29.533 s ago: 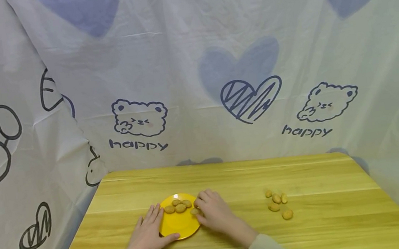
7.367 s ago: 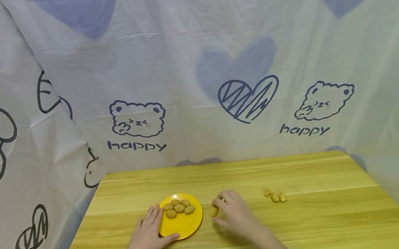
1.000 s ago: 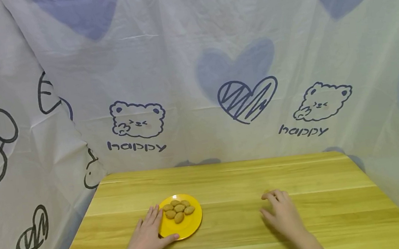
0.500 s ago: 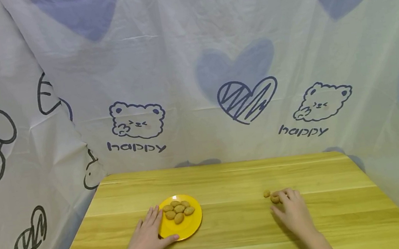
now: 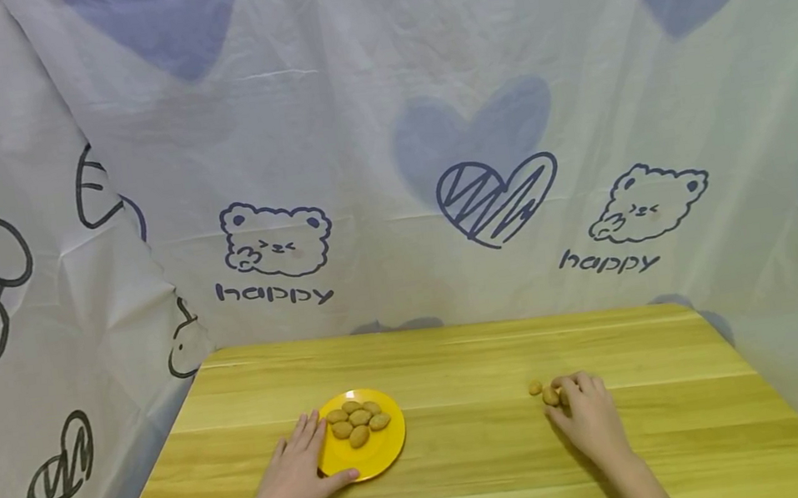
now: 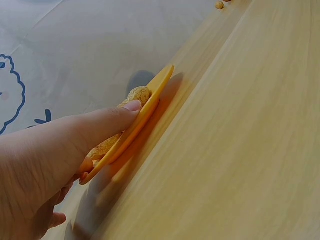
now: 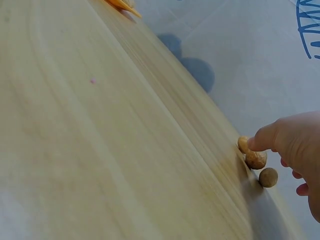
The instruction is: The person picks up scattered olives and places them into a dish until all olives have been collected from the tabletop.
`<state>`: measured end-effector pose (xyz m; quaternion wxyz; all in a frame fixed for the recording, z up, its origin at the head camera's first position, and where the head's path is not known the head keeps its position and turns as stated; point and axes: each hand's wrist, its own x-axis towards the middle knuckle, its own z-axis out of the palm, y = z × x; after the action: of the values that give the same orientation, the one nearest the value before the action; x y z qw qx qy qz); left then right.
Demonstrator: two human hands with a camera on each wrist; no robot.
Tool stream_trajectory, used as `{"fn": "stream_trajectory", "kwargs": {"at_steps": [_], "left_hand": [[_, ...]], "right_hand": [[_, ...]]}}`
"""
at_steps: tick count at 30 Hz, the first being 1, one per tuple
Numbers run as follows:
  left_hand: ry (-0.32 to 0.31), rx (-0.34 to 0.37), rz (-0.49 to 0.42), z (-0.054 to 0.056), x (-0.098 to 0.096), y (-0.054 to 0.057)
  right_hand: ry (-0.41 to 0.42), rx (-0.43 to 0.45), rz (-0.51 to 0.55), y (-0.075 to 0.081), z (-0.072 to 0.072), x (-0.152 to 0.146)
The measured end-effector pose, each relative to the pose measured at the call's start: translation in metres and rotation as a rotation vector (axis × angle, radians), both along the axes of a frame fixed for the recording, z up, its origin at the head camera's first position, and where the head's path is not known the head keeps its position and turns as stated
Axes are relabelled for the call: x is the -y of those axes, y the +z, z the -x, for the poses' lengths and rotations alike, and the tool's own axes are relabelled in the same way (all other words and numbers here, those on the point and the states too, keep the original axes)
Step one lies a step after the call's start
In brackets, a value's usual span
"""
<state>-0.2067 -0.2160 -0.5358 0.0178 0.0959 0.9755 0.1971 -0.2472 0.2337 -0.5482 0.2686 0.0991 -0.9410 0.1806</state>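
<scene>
In the head view, my left hand [image 5: 296,473] lies spread at the left rim of a small yellow plate [image 5: 388,452], fingers straight along its edge and thumb on the near rim. On the plate sit several tan peanuts in the shell [image 5: 359,417]. Far to the right, my right hand [image 5: 591,417] pinches a peanut [image 7: 243,144] between thumb and fingers, which partly hide it. Two more lie right beside the fingertips: a larger peanut [image 5: 550,396] and a small one [image 5: 534,388]. The left wrist view shows my thumb tip pressing on the plate's rim.
The plate and peanuts rest on a wooden table [image 5: 472,458] with a yellowish grain. A white curtain [image 5: 370,143] printed with hearts and bears hangs behind the far edge and at the sides. Bare tabletop lies between the plate and my right hand.
Since the oldest frame, peanuts have gone from the right group onto the plate. Over the last second my right hand moves slightly right and closes on the rightmost peanut. My left hand stays put.
</scene>
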Motion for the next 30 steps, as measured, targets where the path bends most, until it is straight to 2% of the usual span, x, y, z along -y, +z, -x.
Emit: {"fn": "stream_trajectory", "kwargs": {"at_steps": [8, 30], "left_hand": [[0.005, -0.007, 0.007, 0.001, 0.000, -0.002], [0.006, -0.002, 0.002, 0.001, 0.000, -0.003]], "right_hand": [[-0.011, 0.096, 0.001, -0.001, 0.006, -0.004], [-0.022, 0.133, -0.035, 0.001, 0.012, -0.003]]}}
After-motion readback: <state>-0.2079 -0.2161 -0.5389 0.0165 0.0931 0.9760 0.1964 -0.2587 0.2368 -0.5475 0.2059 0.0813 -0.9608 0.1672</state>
